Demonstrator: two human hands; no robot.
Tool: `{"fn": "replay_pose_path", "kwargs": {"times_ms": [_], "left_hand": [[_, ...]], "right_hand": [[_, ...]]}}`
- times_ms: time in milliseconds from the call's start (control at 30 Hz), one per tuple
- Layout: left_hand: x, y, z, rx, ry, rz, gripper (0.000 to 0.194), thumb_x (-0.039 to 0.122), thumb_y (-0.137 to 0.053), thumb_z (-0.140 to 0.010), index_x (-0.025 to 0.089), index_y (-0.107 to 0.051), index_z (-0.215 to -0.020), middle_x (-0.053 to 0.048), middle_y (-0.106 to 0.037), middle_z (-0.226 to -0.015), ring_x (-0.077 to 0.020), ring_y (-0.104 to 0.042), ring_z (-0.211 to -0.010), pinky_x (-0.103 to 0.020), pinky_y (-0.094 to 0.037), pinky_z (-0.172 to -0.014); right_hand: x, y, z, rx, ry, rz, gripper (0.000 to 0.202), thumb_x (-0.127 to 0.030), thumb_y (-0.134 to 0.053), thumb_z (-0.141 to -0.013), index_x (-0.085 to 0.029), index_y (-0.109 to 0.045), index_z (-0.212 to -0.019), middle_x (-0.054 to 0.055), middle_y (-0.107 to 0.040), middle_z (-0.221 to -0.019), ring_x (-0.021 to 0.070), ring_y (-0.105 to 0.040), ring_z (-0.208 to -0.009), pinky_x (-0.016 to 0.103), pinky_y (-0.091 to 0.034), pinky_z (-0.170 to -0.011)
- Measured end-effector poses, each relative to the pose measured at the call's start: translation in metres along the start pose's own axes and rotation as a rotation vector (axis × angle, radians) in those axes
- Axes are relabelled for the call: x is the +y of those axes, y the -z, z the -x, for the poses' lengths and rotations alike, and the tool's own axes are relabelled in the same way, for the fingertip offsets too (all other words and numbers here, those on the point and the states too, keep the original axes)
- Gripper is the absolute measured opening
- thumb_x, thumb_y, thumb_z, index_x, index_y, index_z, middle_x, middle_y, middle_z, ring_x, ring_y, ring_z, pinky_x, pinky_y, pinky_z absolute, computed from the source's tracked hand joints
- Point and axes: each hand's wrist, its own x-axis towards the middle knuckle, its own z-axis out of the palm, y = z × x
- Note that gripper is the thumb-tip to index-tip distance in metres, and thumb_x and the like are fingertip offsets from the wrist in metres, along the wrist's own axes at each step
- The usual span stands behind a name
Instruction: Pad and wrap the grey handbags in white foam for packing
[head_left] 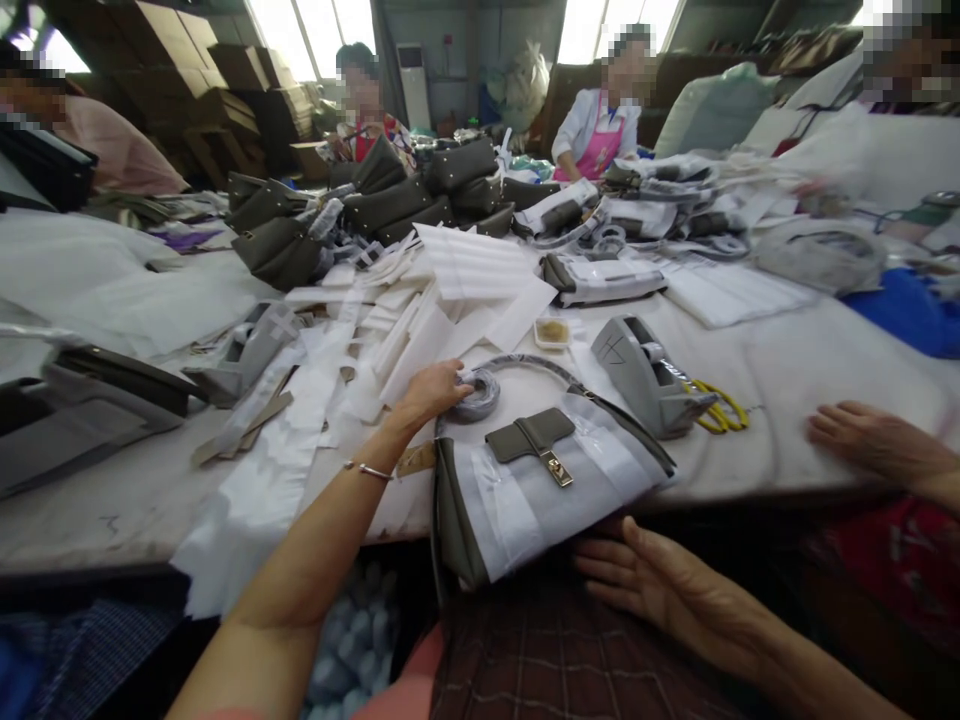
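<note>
A dark olive handbag (517, 490) leans at the table's front edge, its front covered in white foam sheet and clear film. Its flap (529, 437) and metal turn-lock (557, 468) show through, and its film-wrapped handle (536, 362) arches up behind. My left hand (439, 388) pinches the left edge of a coiled strap (480, 397) wrapped in film, lying just behind the bag. Below the bag's lower right edge, my right hand (637, 575) has its fingers stretched and thumb apart, holding nothing. Whether its fingertips touch the bag I cannot tell.
A grey tape dispenser (637, 375) and yellow-handled scissors (720, 405) stand right of the bag. Foam sheets (480, 262) and piled handbags (390, 205) lie behind. Another person's hand (862, 440) rests on the table at right; co-workers sit across.
</note>
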Motion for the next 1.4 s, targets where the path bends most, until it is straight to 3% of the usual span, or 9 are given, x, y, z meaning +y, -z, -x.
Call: {"fn": "replay_pose_path", "kwargs": {"times_ms": [100, 233, 367, 500, 733, 967, 1067, 1300, 1400], "left_hand": [[0.011, -0.011, -0.005, -0.036, 0.021, -0.126, 0.026, 0.028, -0.064, -0.079, 0.02, -0.07, -0.104, -0.011, -0.071, -0.111, -0.0271, -0.065, -0.105, -0.034, -0.049, -0.089], [0.02, -0.009, -0.006, -0.028, 0.031, -0.211, 0.023, 0.024, -0.061, -0.079, 0.019, -0.069, -0.1, -0.013, -0.072, -0.106, -0.0289, -0.067, -0.101, -0.036, -0.05, -0.084], [0.024, 0.002, 0.001, 0.028, 0.044, -0.254, 0.024, 0.026, -0.058, -0.081, 0.019, -0.068, -0.101, -0.013, -0.072, -0.108, -0.0288, -0.068, -0.1, -0.035, -0.051, -0.082], [0.027, 0.017, 0.007, 0.104, 0.063, -0.271, 0.025, 0.028, -0.055, -0.082, 0.021, -0.067, -0.103, -0.012, -0.072, -0.107, -0.0282, -0.068, -0.098, -0.034, -0.05, -0.082], [0.039, 0.044, 0.0, 0.225, 0.053, -0.242, 0.022, 0.03, -0.057, -0.082, 0.022, -0.067, -0.099, -0.009, -0.073, -0.103, -0.0275, -0.068, -0.096, -0.032, -0.049, -0.077], [0.041, 0.062, -0.007, 0.271, 0.02, -0.205, 0.021, 0.026, -0.058, -0.084, 0.018, -0.066, -0.102, -0.011, -0.071, -0.105, -0.0288, -0.065, -0.095, -0.035, -0.047, -0.079], [0.035, 0.055, -0.007, 0.255, 0.03, -0.194, 0.022, 0.025, -0.058, -0.086, 0.016, -0.065, -0.105, -0.013, -0.07, -0.108, -0.0291, -0.065, -0.098, -0.036, -0.048, -0.082], [0.018, 0.01, -0.001, 0.115, -0.113, -0.116, 0.019, 0.033, -0.071, -0.083, 0.022, -0.071, -0.1, -0.005, -0.073, -0.099, -0.0189, -0.069, -0.09, -0.025, -0.051, -0.08], [0.01, 0.004, 0.007, 0.171, -0.176, -0.075, 0.021, 0.032, -0.067, -0.089, 0.023, -0.07, -0.107, -0.003, -0.072, -0.106, -0.0172, -0.069, -0.096, -0.023, -0.051, -0.083]], "right_hand": [[-0.006, -0.025, -0.003, -0.026, -0.008, -0.17, 0.083, -0.054, -0.085, -0.066, -0.012, -0.053, -0.13, 0.022, -0.061, -0.13, 0.0321, -0.058, -0.125, 0.045, -0.044, -0.108], [-0.008, -0.042, -0.009, 0.06, -0.014, -0.299, 0.081, -0.053, -0.087, -0.063, -0.016, -0.054, -0.126, 0.017, -0.066, -0.121, 0.0328, -0.061, -0.12, 0.045, -0.049, -0.103], [0.003, -0.046, -0.023, 0.191, 0.049, -0.358, 0.058, -0.04, -0.082, -0.073, -0.015, -0.056, -0.119, 0.011, -0.072, -0.102, 0.0286, -0.068, -0.108, 0.041, -0.053, -0.096], [0.008, -0.048, -0.027, 0.217, 0.095, -0.389, 0.054, -0.034, -0.084, -0.07, -0.015, -0.059, -0.114, 0.008, -0.074, -0.092, 0.0267, -0.071, -0.095, 0.04, -0.055, -0.092], [0.001, -0.057, -0.016, 0.233, 0.16, -0.429, 0.056, -0.031, -0.09, -0.064, -0.015, -0.063, -0.109, 0.008, -0.076, -0.093, 0.0241, -0.071, -0.084, 0.041, -0.057, -0.087], [-0.007, -0.062, -0.016, 0.189, 0.266, -0.438, 0.053, -0.023, -0.089, -0.065, -0.017, -0.063, -0.111, 0.005, -0.076, -0.104, 0.0242, -0.071, -0.094, 0.042, -0.057, -0.092], [-0.004, -0.061, -0.019, 0.176, 0.274, -0.406, 0.061, -0.024, -0.088, -0.067, -0.018, -0.06, -0.121, 0.005, -0.075, -0.108, 0.025, -0.07, -0.1, 0.042, -0.057, -0.095], [0.0, -0.038, -0.036, 0.204, 0.126, -0.254, 0.093, -0.04, -0.088, -0.066, -0.023, -0.042, -0.144, 0.007, -0.071, -0.121, 0.0292, -0.066, -0.115, 0.043, -0.055, -0.1], [-0.001, -0.031, -0.041, 0.126, 0.046, -0.15, 0.091, -0.05, -0.09, -0.057, -0.021, -0.053, -0.135, 0.009, -0.071, -0.122, 0.0317, -0.063, -0.12, 0.044, -0.051, -0.105]]}}
